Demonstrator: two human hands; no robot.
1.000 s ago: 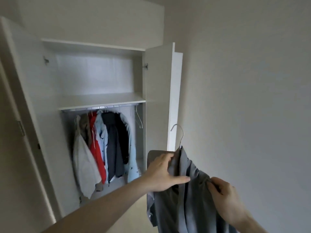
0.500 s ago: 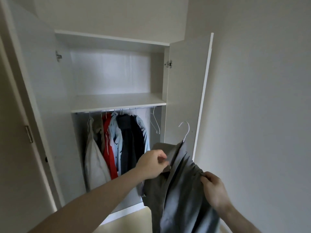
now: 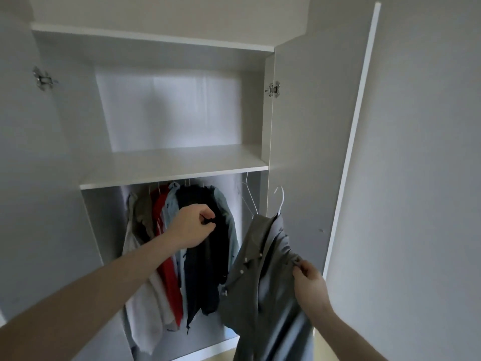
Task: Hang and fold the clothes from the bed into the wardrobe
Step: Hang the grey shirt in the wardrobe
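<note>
A person stands facing an open white wardrobe [image 3: 171, 165] that fills most of the frame, both arms reaching forward from the lower edge. The right hand [image 3: 309, 285], at lower right, pinches the shoulder fabric of a grey button-up shirt [image 3: 263, 277], its grip pressed together on the cloth. The shirt hangs on a white wire hanger [image 3: 279, 200] whose hook pokes up just in front of the open right door [image 3: 312, 152]. The left hand [image 3: 191, 226], at centre, is curled with its fingertips on a dark garment [image 3: 205, 256] among the hanging clothes [image 3: 166, 243]; whether its grip actually holds cloth cannot be told. Those clothes, pale, red, light blue and dark, hang below a bare shelf [image 3: 171, 165]. An empty wire hanger [image 3: 248, 201] hangs at the right of the row.
</note>
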